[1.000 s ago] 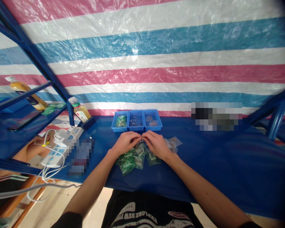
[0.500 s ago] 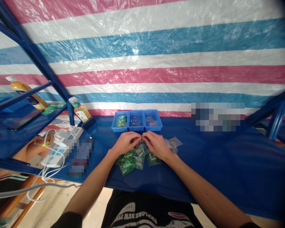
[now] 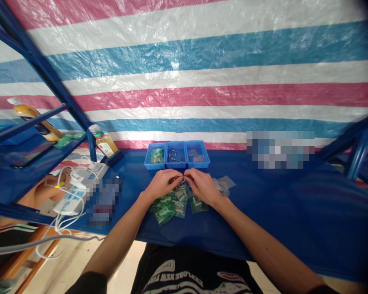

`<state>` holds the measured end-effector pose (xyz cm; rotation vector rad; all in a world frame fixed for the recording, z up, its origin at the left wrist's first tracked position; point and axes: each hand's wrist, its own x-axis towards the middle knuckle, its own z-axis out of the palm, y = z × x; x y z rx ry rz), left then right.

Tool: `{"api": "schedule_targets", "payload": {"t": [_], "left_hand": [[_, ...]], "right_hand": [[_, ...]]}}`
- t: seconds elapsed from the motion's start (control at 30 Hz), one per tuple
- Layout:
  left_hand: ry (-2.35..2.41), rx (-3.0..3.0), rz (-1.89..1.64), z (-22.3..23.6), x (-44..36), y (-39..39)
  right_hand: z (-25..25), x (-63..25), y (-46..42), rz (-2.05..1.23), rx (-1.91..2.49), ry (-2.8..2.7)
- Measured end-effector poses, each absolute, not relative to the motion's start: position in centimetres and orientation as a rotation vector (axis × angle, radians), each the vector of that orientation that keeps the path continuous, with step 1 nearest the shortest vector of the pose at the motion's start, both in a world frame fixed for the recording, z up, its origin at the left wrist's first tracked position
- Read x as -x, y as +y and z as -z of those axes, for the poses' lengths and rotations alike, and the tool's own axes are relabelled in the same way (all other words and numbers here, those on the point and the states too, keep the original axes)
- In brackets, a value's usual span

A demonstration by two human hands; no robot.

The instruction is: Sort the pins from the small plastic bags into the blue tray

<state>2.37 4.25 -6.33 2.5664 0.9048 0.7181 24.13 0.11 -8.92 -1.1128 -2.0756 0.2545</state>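
Observation:
My left hand (image 3: 162,183) and my right hand (image 3: 202,185) meet fingertip to fingertip over a heap of small green packets (image 3: 170,204) on the blue table (image 3: 263,204). Both hands are closed in a pinch on a tiny part (image 3: 183,177) between them, too small to name. Just beyond the hands stand three joined blue bins (image 3: 177,155): the left one holds green packets, the middle one small dark metal parts, the right one brownish pieces. A few clear little bags (image 3: 222,183) lie by my right wrist.
A yellow drink bottle (image 3: 102,141) stands at the back left by a blue rack post (image 3: 91,147). White power strips and cables (image 3: 75,190) lie at the left edge. Another bottle (image 3: 33,116) rests on the left shelf. A striped tarp (image 3: 202,81) closes the back.
Hardly anything moved: both hands stay together over the green packets, with only slight shifts of the fingertips.

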Motion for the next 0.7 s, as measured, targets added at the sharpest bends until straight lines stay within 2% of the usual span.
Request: {"api": "schedule_targets", "payload": {"t": [0.7], "left_hand": [[0.911,-2.577,-0.702,6.17,-2.45,4.14]], "right_hand": [[9.11,-24.21,0.22,-0.199,1.158,-2.103]]}}
